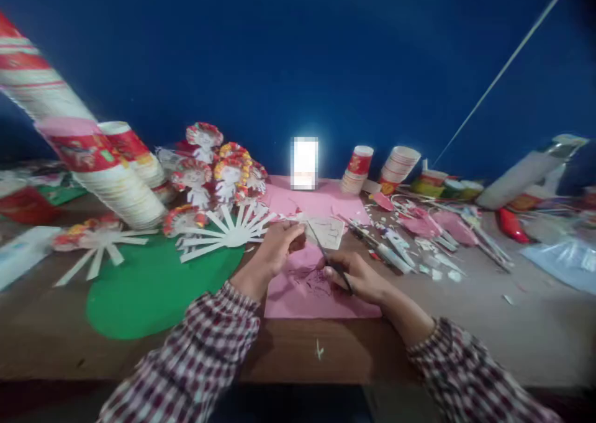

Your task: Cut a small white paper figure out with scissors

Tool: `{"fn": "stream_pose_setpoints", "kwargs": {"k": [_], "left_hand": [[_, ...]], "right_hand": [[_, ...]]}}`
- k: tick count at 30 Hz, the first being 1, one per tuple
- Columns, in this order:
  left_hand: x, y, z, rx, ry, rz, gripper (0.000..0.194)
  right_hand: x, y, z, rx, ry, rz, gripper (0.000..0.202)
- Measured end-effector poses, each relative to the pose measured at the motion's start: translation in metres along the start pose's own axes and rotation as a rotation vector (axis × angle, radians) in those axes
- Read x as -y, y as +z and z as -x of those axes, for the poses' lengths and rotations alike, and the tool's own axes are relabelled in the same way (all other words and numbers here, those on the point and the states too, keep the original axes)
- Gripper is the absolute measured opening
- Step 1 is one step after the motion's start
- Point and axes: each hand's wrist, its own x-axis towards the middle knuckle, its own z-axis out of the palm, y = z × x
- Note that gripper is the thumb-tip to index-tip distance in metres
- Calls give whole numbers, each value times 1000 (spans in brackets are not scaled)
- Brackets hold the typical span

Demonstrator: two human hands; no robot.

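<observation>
1. The left hand [279,246] was closed in a pinch, its fingers bent around the left edge of a white paper piece [330,231]. Where the thumb pressed was too blurred to tell exactly.
2. The paper piece, marked with a dark drawn outline, was raised in front of the person, above a pink sheet [321,308] that lay on the wooden table [298,361].
3. The right hand [363,277] was curled around the handle end of dark scissors [345,278], whose blades slanted up and leftward to the near side of the paper. How far apart the blades stood could not be told.
4. The paper looked light and fairly thin, likely to bend or crease under a hard squeeze and to tear if pulled. A gentle fingertip pinch at the margin, off the drawn lines and away from the blades, seemed the best hold.
5. The scissors looked slim and stiff, probably steady if gripped by the handles; the blade end was the part to keep fingers from.
6. To the left, a white paper fan of strips [235,233] lay partly over a green sheet [153,299]. Its narrow arms looked easy to bend, so the solid centre seemed the safer grip.
7. To the right lay white paper scraps [436,274], small and probably easily scattered.
</observation>
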Motion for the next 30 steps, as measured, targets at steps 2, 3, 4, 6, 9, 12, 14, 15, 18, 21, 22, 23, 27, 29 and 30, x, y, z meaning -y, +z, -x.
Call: {"fn": "stream_pose_setpoints", "kwargs": {"k": [2, 3, 4, 6, 9, 12, 14, 15, 18, 21, 22, 23, 27, 29, 30], "left_hand": [[-3, 1, 2, -10, -6, 11, 25], [-5, 1, 3, -14, -10, 17, 25], [-6, 1, 4, -17, -14, 23, 25], [-8, 2, 5, -22, -28, 38, 25], [-10, 2, 6, -20, -36, 52, 25], [-9, 1, 5, -14, -33, 50, 24], [-8, -1, 4, -6, -30, 47, 23], [-8, -1, 3, -2, -28, 46, 23], [-7, -3, 2, 5, -26, 43, 21], [-5, -3, 2, 11, -23, 36, 21], [-5, -4, 1, 12, -20, 38, 22], [-4, -4, 1, 11, -17, 41, 22], [-4, -5, 1, 0, -14, 42, 24], [-5, -5, 2, 5, -15, 36, 23], [-5, -4, 2, 4, -17, 36, 22]], "right_hand": [[-1, 0, 0, 5, 10, 12, 52], [-1, 0, 0, 6, 16, 14, 52], [-1, 0, 0, 6, 24, 12, 52], [-2, 1, 0, 3, 47, -1, 52], [-3, 1, 0, 0, 68, -38, 52], [-4, 1, 1, 11, 65, -44, 50], [-4, 1, 1, 17, 65, -51, 47], [-3, 1, 1, 17, 67, -57, 47], [-2, 1, 1, 16, 73, -52, 46], [-1, 1, 1, 14, 75, -45, 45], [-1, 1, 1, 14, 75, -51, 45], [-1, 1, 1, 15, 74, -55, 45], [1, 1, 2, 12, 74, -31, 45], [2, 1, 2, 12, 73, -23, 46], [2, 1, 2, 12, 72, -24, 46]]}}
